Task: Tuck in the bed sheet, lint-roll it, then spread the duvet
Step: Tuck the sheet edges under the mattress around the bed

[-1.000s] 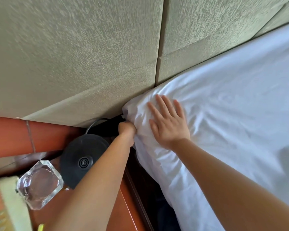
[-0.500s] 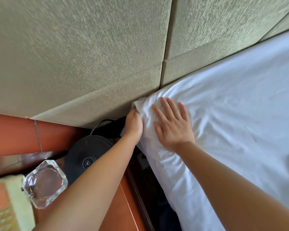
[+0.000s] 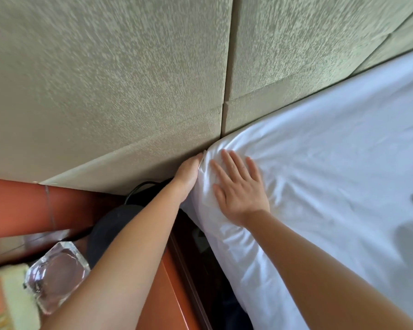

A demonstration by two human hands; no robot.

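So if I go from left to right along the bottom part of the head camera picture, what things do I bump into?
Glass ashtray → black round kettle base → left hand → right hand → white bed sheet.

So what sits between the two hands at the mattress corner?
Head view: only a bunched fold of white bed sheet separates the left hand from the flat right hand.

- A padded headboard (image 3: 129, 79) in pale green textured fabric fills the wall, split by straight seams.
- Below it runs a reddish-brown wooden ledge (image 3: 17, 206).
- A polished wooden nightstand (image 3: 160, 303) stands beside the bed.
- Soft daylight falls evenly across everything.
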